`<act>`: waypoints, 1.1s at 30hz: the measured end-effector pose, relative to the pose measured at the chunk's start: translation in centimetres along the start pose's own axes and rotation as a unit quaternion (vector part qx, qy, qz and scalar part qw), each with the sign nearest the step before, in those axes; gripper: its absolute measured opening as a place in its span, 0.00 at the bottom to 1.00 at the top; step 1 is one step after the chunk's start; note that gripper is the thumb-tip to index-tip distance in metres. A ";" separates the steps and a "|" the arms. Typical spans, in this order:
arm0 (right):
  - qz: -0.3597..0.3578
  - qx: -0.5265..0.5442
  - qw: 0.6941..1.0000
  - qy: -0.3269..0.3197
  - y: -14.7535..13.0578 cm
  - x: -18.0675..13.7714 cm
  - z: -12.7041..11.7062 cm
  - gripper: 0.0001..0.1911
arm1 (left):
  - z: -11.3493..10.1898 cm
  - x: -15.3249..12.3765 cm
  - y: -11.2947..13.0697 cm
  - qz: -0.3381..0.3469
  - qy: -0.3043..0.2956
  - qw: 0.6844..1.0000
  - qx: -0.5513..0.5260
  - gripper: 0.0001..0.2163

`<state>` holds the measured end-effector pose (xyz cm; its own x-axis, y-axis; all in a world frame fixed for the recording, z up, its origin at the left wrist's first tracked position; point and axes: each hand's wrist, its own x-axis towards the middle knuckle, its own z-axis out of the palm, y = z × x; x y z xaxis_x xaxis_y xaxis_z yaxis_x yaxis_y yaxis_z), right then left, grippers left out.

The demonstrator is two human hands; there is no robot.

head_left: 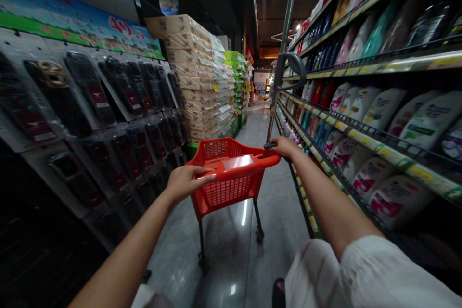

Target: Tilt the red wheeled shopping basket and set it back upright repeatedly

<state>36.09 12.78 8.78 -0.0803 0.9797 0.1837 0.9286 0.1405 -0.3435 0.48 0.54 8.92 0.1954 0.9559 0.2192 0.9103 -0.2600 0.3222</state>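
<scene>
Both of your hands gripped the red shopping cart (231, 173) — left hand (186, 181) with fingers curled over its near rim, right hand (285, 146) closed on the handle. It stood mid-aisle, seemingly empty — nothing yet picked from the bottle shelves (378, 149).

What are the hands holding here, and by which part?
Both hands hold the red shopping cart by its near rim: the left hand at the left corner, the right hand at the right end of the handle.
</scene>
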 end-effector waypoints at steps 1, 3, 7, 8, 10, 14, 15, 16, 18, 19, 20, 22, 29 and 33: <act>-0.012 0.056 0.998 0.006 0.6 -0.2 0.6 0.15 | -0.1 -0.1 0.1 -0.003 0.003 1.000 0.004 0.27; -0.032 0.152 0.987 0.038 1.5 -0.8 1.8 0.16 | -0.2 -0.2 0.2 -0.008 0.001 1.000 0.007 0.27; 0.006 0.251 0.945 0.211 1.3 -2.9 4.3 0.18 | -0.7 -0.4 0.1 -0.019 -0.011 1.000 0.005 0.27; 0.032 0.264 0.928 0.262 0.9 -3.5 4.9 0.19 | -0.7 -0.5 0.0 -0.020 -0.013 1.000 0.004 0.27; 0.084 0.279 0.891 0.349 -0.4 -4.9 6.2 0.23 | -0.7 -0.5 0.0 -0.022 -0.018 1.000 0.004 0.28; 0.135 0.287 0.850 0.421 -4.3 -8.1 9.1 0.27 | -0.4 -0.3 0.2 -0.021 -0.017 1.000 0.013 0.28; 0.137 0.291 0.844 0.428 -5.6 -8.8 9.9 0.27 | -0.4 -0.3 0.2 -0.020 -0.016 1.000 0.016 0.28; 0.133 0.295 0.843 0.431 -6.9 -9.6 10.8 0.27 | -0.3 -0.3 0.3 -0.019 -0.015 1.000 0.018 0.28; 0.098 0.296 0.851 0.422 -9.4 -10.7 12.2 0.25 | -0.3 -0.3 0.4 -0.022 -0.012 0.999 0.025 0.28; 0.068 0.293 0.861 0.411 -10.4 -11.1 12.7 0.23 | -0.2 -0.3 0.5 -0.025 -0.010 0.999 0.030 0.28; 0.032 0.290 0.870 0.398 -11.1 -11.4 13.0 0.22 | -0.2 -0.3 0.6 -0.029 -0.008 0.999 0.035 0.28; -0.033 0.290 0.880 0.376 -11.5 -11.4 12.9 0.19 | -0.2 -0.4 0.8 -0.033 -0.004 0.998 0.044 0.28; 0.005 0.275 0.902 0.332 -11.3 -10.7 9.5 0.18 | 0.6 -0.5 2.2 -0.033 0.021 0.997 0.066 0.25; -0.115 0.223 0.932 0.262 -13.0 -11.1 8.6 0.15 | 1.0 -0.7 2.5 -0.043 0.033 0.995 0.083 0.25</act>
<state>21.77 1.27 3.26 0.0372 0.7279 0.6847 0.6567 0.4986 -0.5657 2.98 -0.66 8.68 0.0948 0.9613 0.2588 0.9713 -0.1462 0.1874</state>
